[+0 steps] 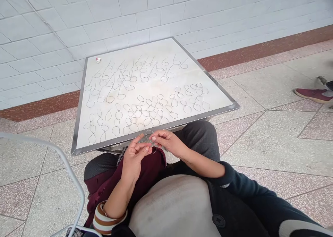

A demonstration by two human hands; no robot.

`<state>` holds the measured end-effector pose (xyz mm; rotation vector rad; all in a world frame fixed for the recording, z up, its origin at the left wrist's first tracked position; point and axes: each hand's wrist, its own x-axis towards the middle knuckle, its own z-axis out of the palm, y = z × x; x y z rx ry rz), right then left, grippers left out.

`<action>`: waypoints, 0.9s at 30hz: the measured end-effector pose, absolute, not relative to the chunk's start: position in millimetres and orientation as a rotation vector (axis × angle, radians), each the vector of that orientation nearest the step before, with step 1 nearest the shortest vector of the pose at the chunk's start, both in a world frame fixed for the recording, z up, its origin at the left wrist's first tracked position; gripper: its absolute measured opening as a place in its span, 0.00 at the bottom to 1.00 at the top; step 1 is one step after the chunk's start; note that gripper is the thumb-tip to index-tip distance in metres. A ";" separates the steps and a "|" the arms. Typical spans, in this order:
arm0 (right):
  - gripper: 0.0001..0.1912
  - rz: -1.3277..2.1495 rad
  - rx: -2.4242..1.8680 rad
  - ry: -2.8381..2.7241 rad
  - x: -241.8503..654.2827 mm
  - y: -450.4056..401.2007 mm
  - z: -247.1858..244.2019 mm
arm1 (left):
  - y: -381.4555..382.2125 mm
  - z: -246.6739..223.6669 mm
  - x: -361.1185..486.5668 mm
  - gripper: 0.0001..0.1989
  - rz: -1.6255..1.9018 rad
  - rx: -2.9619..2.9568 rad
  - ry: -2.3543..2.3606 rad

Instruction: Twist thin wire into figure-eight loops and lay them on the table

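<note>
Just off the near edge of the white table (158, 49), above my lap, I hold a thin wire bent into loops (149, 131). My left hand (134, 157) pinches its lower part between thumb and fingers. On its other side my right hand (169, 143) grips the wire with thumb and forefinger. One loop rises above the fingers and another curves below them. Several wire figure-eights (117, 115) lie in the near half of the table. Farther back are several single-loop wires with straight tails (134, 78).
A small red-and-white object (98, 60) sits at the table's far left corner. The table has a grey metal edge (156, 129). A pale tubular metal frame (75, 181) stands at my left. At the far right is another person's shoe (313, 95). A tiled wall (135, 22) runs behind the table.
</note>
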<state>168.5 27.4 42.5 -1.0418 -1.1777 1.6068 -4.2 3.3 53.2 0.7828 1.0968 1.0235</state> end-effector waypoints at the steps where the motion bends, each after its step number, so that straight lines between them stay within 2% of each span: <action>1: 0.14 1.611 -1.047 -1.155 168.5 28.1 43.3 | 3.5 54.0 -3.8 0.32 1.022 0.783 1.096; 9: 0.17 1.483 -1.109 -1.152 204.6 39.0 58.8 | 8.5 47.0 -13.6 0.30 0.908 0.838 1.163; 17: 0.14 0.919 -1.551 -1.234 366.5 69.2 78.9 | 18.1 28.8 -19.7 0.34 0.822 0.809 1.190; 22: 0.10 0.910 -1.863 -1.272 451.4 97.2 73.0 | 19.6 30.1 -16.5 0.37 0.774 0.821 1.213; 27: 0.11 0.938 -1.975 -1.332 471.4 116.6 59.2 | 19.4 32.1 -15.4 0.37 0.706 0.821 1.241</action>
